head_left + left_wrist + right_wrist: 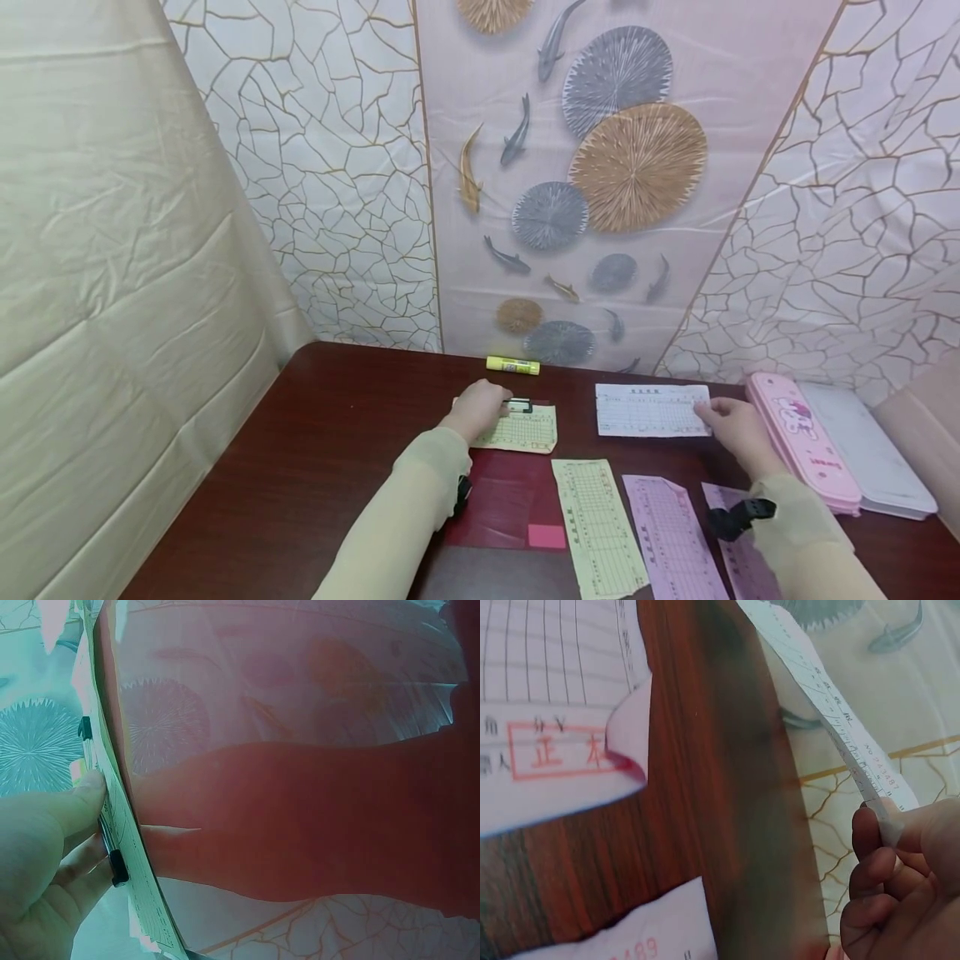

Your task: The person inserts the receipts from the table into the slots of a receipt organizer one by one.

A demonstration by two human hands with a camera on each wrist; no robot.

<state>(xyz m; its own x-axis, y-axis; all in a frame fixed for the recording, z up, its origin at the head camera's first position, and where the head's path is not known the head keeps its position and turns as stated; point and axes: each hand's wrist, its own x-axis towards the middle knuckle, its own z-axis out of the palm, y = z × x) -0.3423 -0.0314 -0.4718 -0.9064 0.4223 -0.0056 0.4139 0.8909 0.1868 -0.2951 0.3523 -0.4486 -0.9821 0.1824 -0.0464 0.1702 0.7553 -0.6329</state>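
Note:
My left hand (482,407) is at the top of a translucent red clip folder (498,496). Its thumb and fingers grip the folder's black-and-silver clip (112,847) in the left wrist view. A pale yellow form slip (525,432) lies at the clip, and papers show edge-on there. Off to the right, my right hand (738,427) pinches the right end of a white form slip (651,410) between thumb and fingers. In the right wrist view that white slip (840,720) is seen nearly edge-on, with printed lines and a red number.
A yellow form slip (600,525) and two pink ones (671,533) lie nearer on the dark wooden table (300,467). A yellow glue stick (513,365) is at the back edge. Right of the right hand are a pink pencil case (802,437) and a pale flat case (870,450).

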